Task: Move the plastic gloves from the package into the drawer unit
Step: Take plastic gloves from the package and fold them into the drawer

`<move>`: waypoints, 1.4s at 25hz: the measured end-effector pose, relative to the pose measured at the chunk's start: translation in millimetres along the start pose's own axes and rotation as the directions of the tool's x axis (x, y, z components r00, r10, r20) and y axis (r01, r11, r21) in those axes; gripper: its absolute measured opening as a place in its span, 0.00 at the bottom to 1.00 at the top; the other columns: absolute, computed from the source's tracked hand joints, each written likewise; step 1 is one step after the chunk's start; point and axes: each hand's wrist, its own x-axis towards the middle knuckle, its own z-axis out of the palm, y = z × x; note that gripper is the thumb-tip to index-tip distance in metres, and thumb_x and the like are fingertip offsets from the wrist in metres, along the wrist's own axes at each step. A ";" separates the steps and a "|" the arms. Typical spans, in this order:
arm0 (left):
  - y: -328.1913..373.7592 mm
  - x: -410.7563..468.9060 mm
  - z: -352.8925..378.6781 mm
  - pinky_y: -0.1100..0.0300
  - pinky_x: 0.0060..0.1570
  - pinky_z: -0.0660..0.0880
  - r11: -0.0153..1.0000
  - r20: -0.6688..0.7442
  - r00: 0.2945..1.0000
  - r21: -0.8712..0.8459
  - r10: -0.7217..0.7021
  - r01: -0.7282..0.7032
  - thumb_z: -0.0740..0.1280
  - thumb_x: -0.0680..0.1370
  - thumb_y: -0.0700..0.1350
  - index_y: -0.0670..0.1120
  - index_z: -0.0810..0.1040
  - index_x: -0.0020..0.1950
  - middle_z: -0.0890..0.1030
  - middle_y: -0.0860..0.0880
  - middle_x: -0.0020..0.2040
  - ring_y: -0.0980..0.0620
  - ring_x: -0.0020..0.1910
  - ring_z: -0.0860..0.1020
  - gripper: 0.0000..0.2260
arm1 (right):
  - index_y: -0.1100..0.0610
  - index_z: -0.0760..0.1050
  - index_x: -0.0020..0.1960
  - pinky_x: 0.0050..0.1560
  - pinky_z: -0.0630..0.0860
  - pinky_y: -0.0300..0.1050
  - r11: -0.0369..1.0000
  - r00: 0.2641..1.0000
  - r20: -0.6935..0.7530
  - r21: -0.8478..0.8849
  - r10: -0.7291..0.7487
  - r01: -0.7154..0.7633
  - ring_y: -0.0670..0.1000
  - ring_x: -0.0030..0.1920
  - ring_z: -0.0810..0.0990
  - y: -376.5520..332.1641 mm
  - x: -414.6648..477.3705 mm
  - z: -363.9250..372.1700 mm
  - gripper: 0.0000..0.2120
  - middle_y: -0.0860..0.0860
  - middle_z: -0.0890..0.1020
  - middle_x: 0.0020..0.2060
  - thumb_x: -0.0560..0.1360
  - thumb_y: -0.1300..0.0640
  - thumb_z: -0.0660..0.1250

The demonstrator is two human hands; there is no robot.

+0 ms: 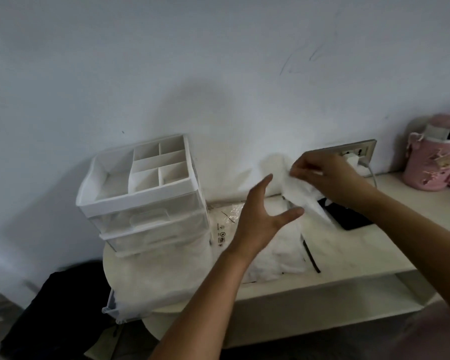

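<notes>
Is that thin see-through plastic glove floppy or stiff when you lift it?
Probably floppy: the thin see-through plastic glove hangs crumpled from the right hand, pinched at its top. Likely very light, since a fingertip pinch carries it.

I read this as home, prob. bedroom or study corner, not lab/shop. Evidence: white painted wall w/ scribble marks; wall socket w/ white charger plugged in; pink covered bottle far right; desktop drawer unit on white table; dark clothing heaped below left.
</notes>
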 end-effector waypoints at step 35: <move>29.8 -34.6 -118.6 0.64 0.39 0.78 0.575 0.213 0.891 -0.698 -0.402 0.426 0.69 0.68 0.44 0.39 0.82 0.45 0.81 0.46 0.40 0.54 0.37 0.80 0.10 | 0.55 0.81 0.56 0.38 0.80 0.48 0.756 0.751 -0.099 -0.035 -0.653 0.653 0.50 0.46 0.84 -73.4 -23.3 109.7 0.10 0.49 0.81 0.55 0.78 0.55 0.65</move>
